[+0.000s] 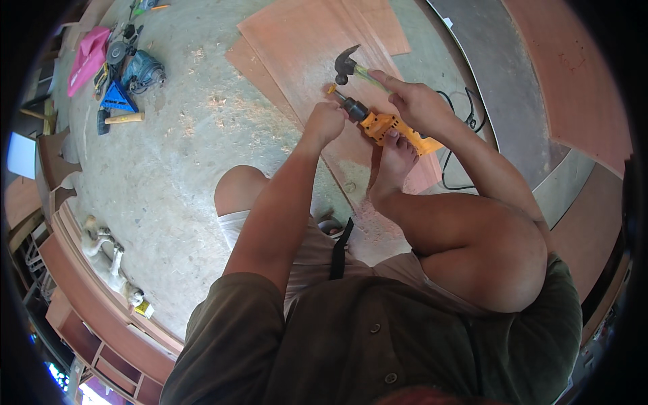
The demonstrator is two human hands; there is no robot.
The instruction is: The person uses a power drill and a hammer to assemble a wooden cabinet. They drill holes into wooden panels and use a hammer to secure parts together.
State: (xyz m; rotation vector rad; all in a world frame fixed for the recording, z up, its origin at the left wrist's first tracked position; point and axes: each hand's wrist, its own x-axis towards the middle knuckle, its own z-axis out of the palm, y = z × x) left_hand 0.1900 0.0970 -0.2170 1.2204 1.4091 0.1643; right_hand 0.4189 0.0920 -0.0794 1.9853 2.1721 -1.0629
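Note:
I squat on a concrete floor over reddish plywood sheets (304,40). A yellow power drill (388,128) lies across the sheet just beyond my bare foot (395,162), its black chuck pointing left. My left hand (325,123) is closed in a fist around the chuck end of the drill. My right hand (418,101) sits above the drill body and grips the pale handle of a black claw hammer (346,64), whose head points up and left. A small orange piece (331,88) lies on the plywood beside the chuck.
A black cable (451,158) runs off to the right of the drill. At the upper left lie a pink cloth (88,57), a blue power tool (143,73) and a wooden-handled tool (125,119). Wooden shelving (101,324) curves along the lower left. A grey panel (499,74) lies at the upper right.

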